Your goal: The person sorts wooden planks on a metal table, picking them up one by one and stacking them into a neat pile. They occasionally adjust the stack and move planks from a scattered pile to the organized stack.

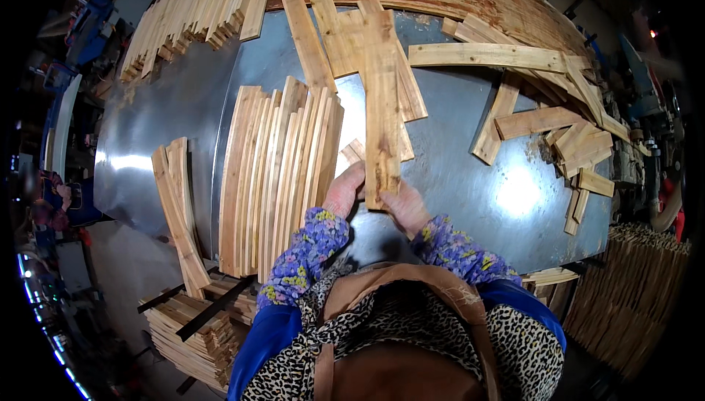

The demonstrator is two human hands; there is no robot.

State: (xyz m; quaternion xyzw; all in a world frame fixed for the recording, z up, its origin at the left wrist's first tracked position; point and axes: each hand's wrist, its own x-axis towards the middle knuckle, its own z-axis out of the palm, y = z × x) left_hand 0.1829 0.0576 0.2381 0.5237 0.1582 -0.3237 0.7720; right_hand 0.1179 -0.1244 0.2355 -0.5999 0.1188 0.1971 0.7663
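Observation:
A long wooden board [382,100] points away from me over the metal table, its near end between my two hands. My left hand [345,189] is closed at the board's left edge, its fingers partly hidden. On the near right corner, my right hand [406,208] grips with the thumb on top. Just left of my left hand, a row of boards [275,173] stands on edge, packed side by side. Beyond the held board, other loose boards [341,41] lie crossed over one another.
The metal table [455,203] carries a jumbled pile of boards [565,122] at the right. A second row of boards [194,12] stands at the far left. Two boards [178,210] lean off the left edge above a stack [194,335]. More stacked wood [624,291] stands at the lower right.

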